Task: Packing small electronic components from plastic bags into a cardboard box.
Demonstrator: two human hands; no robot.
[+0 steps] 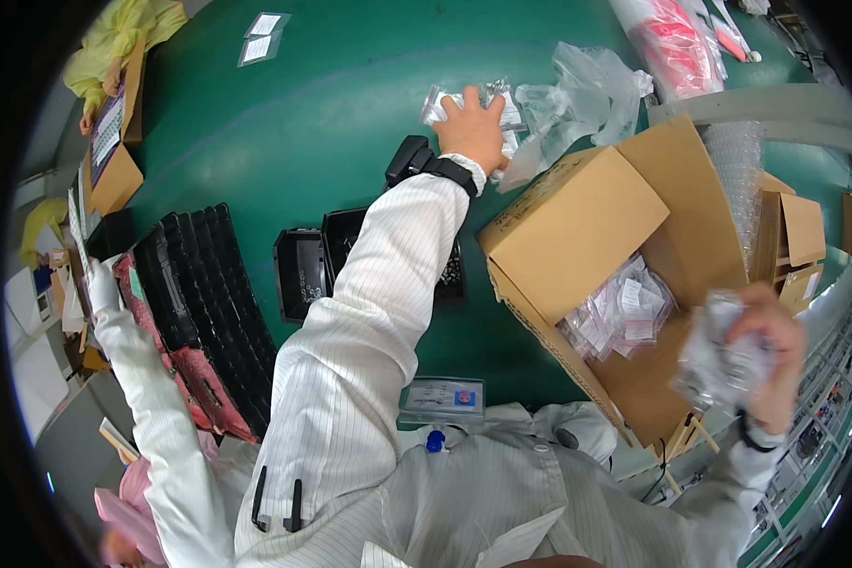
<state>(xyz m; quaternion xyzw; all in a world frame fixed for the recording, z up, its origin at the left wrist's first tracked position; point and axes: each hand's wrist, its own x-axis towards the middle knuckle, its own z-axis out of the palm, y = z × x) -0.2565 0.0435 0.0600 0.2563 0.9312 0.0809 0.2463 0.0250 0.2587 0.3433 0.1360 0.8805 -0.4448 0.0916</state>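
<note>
Small flat packets of clear plastic lie in several places, shiny and crinkled, many with a white rectangular label. The left hand (473,135) is spread over a few packets (507,104) on the green table (350,123), its fingers apart and resting on them rather than curled round them. The right hand (774,346), blurred, is at the right side of the open cardboard box (577,227), its fingers bent closed around a bunch of clear packets (724,355); their contents are too blurred to make out.

Inside the box, a loose heap of packets (620,312) lies overlapping at odd angles. Their plastic is see-through with a greyish shine, some show a thin reddish edge, and white labels face up here and there. Two more packets (259,38) lie side by side near the far edge of the table, each with a white label.

The labels carry fine dark print, too small to read. Dark markings run along one side of the box, too slanted to make out. Near the person's chest, a flat clear case (442,399) shows a pale printed card with a small blue patch and a reddish spot. A crumpled clear bag (577,95) lies just beside the packets under the left hand.
</note>
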